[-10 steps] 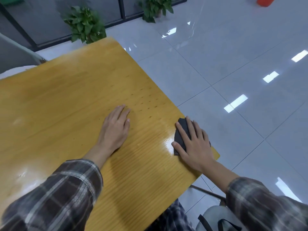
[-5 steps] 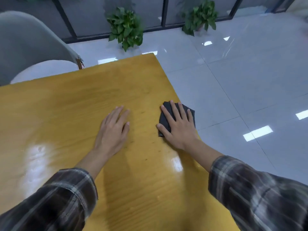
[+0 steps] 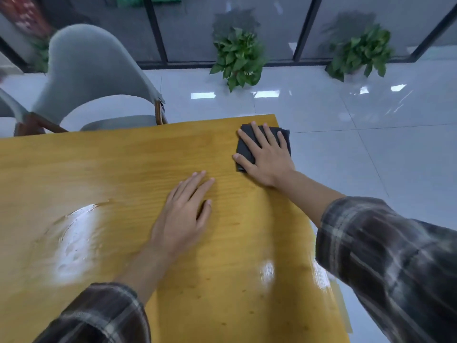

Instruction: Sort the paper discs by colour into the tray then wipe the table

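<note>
The right hand, fingers straight, presses the dark cloth, which has slid up the right edge to the far right corner of the worktop. The left hand lies flat mid-worktop, holding nothing; wiping looks well underway

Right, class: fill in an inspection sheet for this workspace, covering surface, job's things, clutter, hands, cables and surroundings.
Surface: yellow wooden table, glossy, with a bright sheen patch on its left part.
Job's things: folded dark cloth at the far right corner; discs and tray, nothing seen.
Clutter: nothing seen.
Hands: right hand flat on the cloth, fingers straight; left hand flat on bare wood, holding nothing.
Cables: nothing seen.
Surroundings: grey chair behind the table; potted plant and second plant by a glass wall; shiny tiled floor.
</note>
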`<action>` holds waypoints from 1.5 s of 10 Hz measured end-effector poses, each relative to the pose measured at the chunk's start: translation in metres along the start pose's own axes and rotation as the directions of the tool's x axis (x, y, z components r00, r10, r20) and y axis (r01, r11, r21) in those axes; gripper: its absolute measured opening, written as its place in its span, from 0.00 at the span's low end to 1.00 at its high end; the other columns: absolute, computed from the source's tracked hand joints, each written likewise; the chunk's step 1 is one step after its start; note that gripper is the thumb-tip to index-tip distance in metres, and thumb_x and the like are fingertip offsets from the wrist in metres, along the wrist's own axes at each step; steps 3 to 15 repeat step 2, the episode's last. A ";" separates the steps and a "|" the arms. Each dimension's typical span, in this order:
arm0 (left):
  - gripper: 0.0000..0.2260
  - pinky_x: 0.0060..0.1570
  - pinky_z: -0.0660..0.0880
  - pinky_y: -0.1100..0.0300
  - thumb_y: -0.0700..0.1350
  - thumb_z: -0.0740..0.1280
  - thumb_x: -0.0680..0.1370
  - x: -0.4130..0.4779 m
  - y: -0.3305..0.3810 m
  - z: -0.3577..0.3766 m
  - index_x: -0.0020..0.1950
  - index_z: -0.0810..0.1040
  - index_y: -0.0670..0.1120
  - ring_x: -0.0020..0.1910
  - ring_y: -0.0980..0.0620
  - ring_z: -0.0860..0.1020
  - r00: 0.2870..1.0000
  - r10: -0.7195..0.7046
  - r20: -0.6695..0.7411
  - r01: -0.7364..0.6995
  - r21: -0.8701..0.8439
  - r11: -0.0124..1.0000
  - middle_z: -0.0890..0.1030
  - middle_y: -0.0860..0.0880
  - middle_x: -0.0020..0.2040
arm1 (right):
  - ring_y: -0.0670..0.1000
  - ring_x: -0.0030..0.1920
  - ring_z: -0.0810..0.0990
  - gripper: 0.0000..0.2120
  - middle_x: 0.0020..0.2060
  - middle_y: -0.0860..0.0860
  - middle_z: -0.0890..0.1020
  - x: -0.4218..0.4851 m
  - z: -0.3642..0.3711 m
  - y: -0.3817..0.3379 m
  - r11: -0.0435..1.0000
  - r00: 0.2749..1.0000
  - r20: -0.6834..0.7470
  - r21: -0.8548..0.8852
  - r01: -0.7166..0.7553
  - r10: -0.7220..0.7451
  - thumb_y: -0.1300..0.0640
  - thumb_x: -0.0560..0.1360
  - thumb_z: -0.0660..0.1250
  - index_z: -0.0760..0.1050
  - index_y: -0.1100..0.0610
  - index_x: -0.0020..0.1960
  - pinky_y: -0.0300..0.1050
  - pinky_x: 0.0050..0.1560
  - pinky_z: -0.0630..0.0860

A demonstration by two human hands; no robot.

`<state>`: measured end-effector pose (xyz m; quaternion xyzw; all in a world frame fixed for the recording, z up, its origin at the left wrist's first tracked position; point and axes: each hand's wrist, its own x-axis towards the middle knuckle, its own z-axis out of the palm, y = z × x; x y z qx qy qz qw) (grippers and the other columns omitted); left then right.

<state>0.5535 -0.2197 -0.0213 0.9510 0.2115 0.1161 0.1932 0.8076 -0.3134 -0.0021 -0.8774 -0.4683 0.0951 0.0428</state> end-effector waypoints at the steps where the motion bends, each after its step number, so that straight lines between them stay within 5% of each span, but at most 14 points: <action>1: 0.21 0.80 0.58 0.52 0.51 0.56 0.86 0.000 0.000 0.000 0.79 0.71 0.48 0.82 0.53 0.60 0.999 0.020 -0.030 -0.021 -0.012 1.000 0.66 0.51 0.81 | 0.53 0.82 0.37 0.35 0.83 0.47 0.39 0.017 -0.003 -0.001 1.000 1.000 0.009 -0.015 0.003 -0.002 0.27 0.79 0.41 0.40 0.38 0.82 0.61 0.80 0.36; 15: 0.22 0.79 0.57 0.53 0.52 0.56 0.85 0.001 0.000 -0.001 0.78 0.71 0.48 0.81 0.53 0.61 0.999 0.006 -0.036 -0.007 -0.032 0.999 0.66 0.51 0.81 | 0.53 0.82 0.36 0.36 0.83 0.48 0.38 0.011 -0.003 -0.004 1.000 1.000 0.006 0.023 0.020 -0.020 0.26 0.79 0.42 0.39 0.38 0.82 0.61 0.80 0.36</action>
